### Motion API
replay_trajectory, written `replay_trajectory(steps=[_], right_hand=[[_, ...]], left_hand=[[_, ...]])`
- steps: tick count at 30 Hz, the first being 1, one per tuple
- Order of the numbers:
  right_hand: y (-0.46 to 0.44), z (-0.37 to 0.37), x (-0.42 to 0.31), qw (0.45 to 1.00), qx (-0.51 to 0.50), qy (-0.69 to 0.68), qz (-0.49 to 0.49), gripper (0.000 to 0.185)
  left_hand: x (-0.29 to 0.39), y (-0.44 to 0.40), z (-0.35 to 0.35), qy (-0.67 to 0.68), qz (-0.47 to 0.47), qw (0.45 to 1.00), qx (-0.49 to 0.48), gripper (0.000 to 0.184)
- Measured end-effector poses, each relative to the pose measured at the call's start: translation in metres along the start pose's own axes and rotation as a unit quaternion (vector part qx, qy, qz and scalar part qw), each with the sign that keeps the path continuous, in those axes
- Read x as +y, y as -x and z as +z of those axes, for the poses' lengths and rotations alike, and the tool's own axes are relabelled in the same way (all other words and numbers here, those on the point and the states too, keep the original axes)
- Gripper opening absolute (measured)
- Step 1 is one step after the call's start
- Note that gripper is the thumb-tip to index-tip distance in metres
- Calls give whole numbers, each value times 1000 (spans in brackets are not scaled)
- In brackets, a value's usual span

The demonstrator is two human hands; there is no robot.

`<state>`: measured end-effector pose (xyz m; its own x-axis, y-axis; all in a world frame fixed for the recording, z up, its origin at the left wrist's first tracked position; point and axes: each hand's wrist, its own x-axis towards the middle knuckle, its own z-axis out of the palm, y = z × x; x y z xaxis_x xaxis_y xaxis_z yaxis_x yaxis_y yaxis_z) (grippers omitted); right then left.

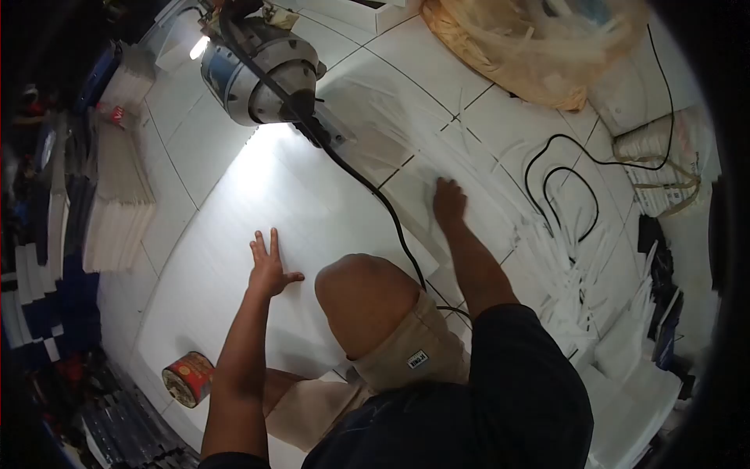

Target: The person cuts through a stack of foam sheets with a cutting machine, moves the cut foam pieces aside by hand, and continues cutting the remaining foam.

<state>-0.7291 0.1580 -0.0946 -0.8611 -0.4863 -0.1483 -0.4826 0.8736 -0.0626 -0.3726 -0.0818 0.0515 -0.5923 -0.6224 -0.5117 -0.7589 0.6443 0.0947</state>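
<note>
My left hand [269, 264] rests with fingers spread on a large white sheet [211, 258] that lies on the floor. To the right, my right hand [450, 202] is over the tiles and thin white strips, its fingers bent; whether it holds anything cannot be made out. A cutting machine [266, 78] with a lit lamp [199, 48] stands at the sheet's far edge, and its black cable [379, 195] runs between my hands toward my knee.
A red tin [188, 379] stands by my left forearm. Stacked sheets [121, 195] line the left side. A large plastic bag [539, 47] lies at the far right. White offcut strips [562, 273] and a looped black cord [598, 203] cover the floor at right.
</note>
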Motion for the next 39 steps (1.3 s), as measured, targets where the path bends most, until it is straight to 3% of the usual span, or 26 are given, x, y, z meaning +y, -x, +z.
replay_trajectory(steps=[1,2,3,4,5,6,7,9,13,15,17,20,21,23,24,25,27,29,31,32,35,37,38,39], right_hand=[[-4,20,47,998,48,-25,24,22],[-9,45,99,991,49,-55,113,26],[-13,76,164,988,63,57,131,35],[4,30,190,973,-23,34,226,43],[-18,63,276,953,-214,195,84,42],[1,36,290,970,-92,71,214,37],[27,-34,246,944,-45,13,327,33],[42,-89,211,956,-155,116,219,33],[50,-143,138,980,-110,108,125,35],[57,-193,67,989,120,-64,54,31],[73,-241,-7,932,175,-312,-56,26],[97,-266,-114,863,111,-425,-249,20],[103,-265,-148,854,59,-433,-281,20],[95,-260,-219,847,13,-465,-257,29],[74,-244,-236,886,176,-307,-299,40],[55,-223,-249,876,328,-131,-329,53],[25,-209,-266,952,182,-140,-202,70],[-11,-193,-276,956,150,-98,-230,68],[-35,-198,-289,988,1,-37,-148,55],[-43,-197,-287,988,4,-31,-152,55],[-70,-182,-272,960,119,-17,-253,43],[-84,-175,-264,928,189,-6,-321,38],[-88,-185,-264,959,109,18,-261,44],[-93,-195,-263,957,109,27,-267,44]], left_hand=[[3,0,-4,5,-6,1000,-2,137],[2,-1,-2,7,-6,1000,1,138],[0,-2,0,21,-17,1000,3,138],[-3,-3,4,15,-4,1000,13,138],[-4,-2,5,6,8,1000,25,138],[1,2,-3,2,-2,1000,16,137],[1,3,0,11,-19,1000,18,137],[0,-1,2,3,-12,1000,11,137],[2,1,-3,14,-19,1000,-1,135],[2,2,-3,26,-28,999,0,134],[0,2,-6,25,-16,1000,-5,133],[-2,2,-11,42,-14,999,-13,131],[-2,2,-12,46,-14,999,-21,131],[-4,4,-14,46,-13,999,-20,131],[-5,3,-17,45,-9,999,-27,130],[-5,4,-19,47,-6,998,-36,128],[-5,7,-33,54,-7,998,-21,119],[-9,10,-36,63,-11,998,-16,111],[-19,-16,-48,169,-38,984,28,83],[-29,-35,-43,191,-76,970,131,67],[-66,-94,-56,143,-89,931,323,74],[-86,-121,-67,93,-83,950,286,91],[-91,-127,-72,75,-76,963,249,92],[-95,-132,-73,57,-69,974,210,94]])
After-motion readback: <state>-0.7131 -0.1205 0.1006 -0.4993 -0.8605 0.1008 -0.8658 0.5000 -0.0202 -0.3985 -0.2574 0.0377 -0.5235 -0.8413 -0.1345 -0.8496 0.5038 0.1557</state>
